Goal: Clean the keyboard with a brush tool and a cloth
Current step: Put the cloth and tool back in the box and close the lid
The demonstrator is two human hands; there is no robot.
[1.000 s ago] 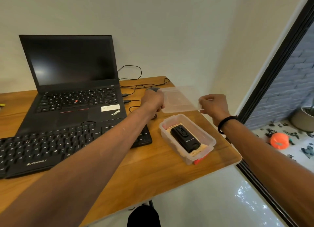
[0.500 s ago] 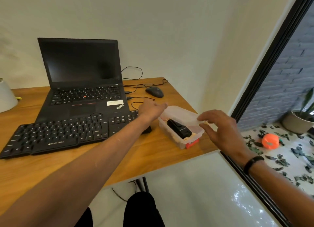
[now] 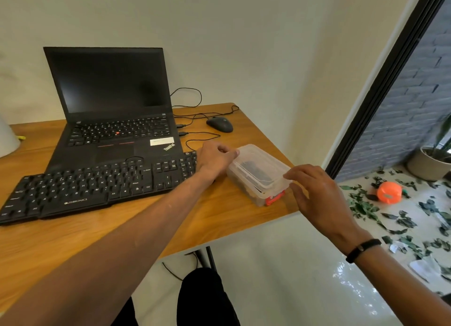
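Two hands work a clear box (image 3: 258,177) w/ lid at the desk's (image 3: 146,228) right edge: our left hand (image 3: 214,161) & right hand (image 3: 314,196) pinch its ends, black keyboard (image 3: 97,184) just left.

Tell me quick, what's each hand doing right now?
Left hand: fingers curled on the far end of the clear lid.
Right hand: fingertips pinch the lid's near corner on the plastic container.

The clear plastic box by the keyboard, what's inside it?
Through the lid of the plastic box, a dark object shows, blurred. What it is, and whatever lies under it, cannot be told.
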